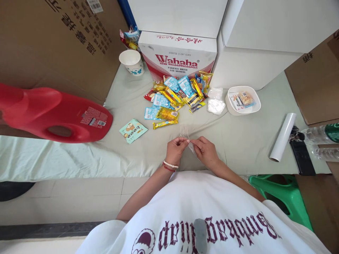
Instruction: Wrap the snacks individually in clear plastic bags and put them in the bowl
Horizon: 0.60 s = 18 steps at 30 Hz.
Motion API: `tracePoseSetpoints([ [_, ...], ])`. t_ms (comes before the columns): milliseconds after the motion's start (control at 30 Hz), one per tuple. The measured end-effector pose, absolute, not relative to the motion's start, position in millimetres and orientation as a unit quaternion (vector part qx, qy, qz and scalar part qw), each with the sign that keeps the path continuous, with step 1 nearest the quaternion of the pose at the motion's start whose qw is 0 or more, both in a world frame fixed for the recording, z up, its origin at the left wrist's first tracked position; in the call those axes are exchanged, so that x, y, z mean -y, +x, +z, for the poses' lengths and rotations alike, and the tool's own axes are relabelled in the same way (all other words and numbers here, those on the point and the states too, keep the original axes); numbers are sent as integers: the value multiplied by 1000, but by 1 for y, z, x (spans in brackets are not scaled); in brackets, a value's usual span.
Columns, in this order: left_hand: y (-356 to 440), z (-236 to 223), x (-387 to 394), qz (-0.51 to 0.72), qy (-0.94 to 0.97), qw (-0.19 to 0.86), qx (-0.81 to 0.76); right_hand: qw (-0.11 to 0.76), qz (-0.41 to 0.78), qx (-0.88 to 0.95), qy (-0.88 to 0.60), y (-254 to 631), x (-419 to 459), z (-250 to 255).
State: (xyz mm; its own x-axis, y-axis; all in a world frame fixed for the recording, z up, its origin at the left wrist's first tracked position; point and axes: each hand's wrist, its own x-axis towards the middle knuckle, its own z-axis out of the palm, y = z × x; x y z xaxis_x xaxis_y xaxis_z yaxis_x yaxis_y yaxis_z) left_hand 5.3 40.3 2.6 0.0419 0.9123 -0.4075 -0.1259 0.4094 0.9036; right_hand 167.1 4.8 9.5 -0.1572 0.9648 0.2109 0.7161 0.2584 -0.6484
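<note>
A thin clear plastic bag [191, 147] is pinched between my two hands close to the table's front edge. My left hand [176, 151], with a white bead bracelet and a red cord at the wrist, grips it with thumb and forefinger. From the other side my right hand [206, 151] grips it too, fingertips nearly touching the left ones. Beyond the hands lies a pile of small snack packets [173, 97] in yellow, blue and red. A flat mint-green printed carton [133, 131] rests to the left of them.
White folded packs [216, 102] and a white plastic tub [243, 100] with packets inside stand right of the pile. Behind is a Wahaha box [178, 53]. A paper cup [131, 62] and red jug [58, 116] are left; a white roll [283, 137] and black phone [302, 158] right.
</note>
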Motion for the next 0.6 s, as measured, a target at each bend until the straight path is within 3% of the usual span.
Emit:
tracePoseSetpoints([
  [300, 9, -5, -39, 407, 346, 644, -548, 335, 255, 707, -568, 167, -4, 10],
  [600, 9, 1, -36, 404, 409, 644, -505, 423, 464, 519, -580, 165, -18, 17],
])
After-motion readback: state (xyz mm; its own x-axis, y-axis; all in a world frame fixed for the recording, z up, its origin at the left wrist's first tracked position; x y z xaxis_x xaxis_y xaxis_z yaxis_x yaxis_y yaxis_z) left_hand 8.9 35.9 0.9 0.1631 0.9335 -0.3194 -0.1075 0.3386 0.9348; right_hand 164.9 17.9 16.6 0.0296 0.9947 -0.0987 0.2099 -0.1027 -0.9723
